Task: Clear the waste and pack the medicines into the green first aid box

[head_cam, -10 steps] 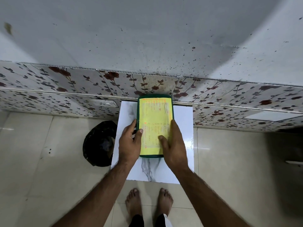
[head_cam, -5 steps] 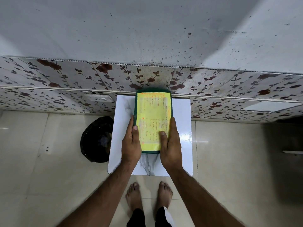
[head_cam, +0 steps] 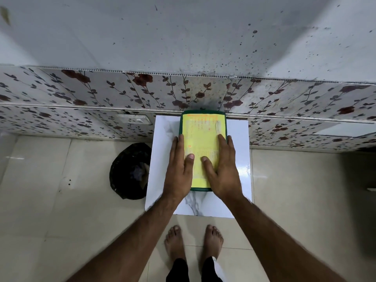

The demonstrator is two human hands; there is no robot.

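Note:
The green first aid box [head_cam: 203,116] lies closed on a small white marble-patterned table [head_cam: 238,159], its far end against the wall. A yellow printed label [head_cam: 203,135] covers its lid. My left hand [head_cam: 180,169] lies flat along the box's left edge, thumb on the label. My right hand [head_cam: 222,169] lies flat along the right edge, thumb also on the label. Both hands press on the lid from above. No medicines are visible outside the box.
A black bin bag [head_cam: 130,171] with crumpled waste inside stands on the floor left of the table. The floral-tiled wall [head_cam: 101,94] runs behind, with a socket plate [head_cam: 135,120] low on it. My bare feet [head_cam: 193,243] stand on beige floor tiles.
Both hands slid from gripping the box's sides to lying flatter on the lid, thumbs closer together. The box stays on the table against the wall.

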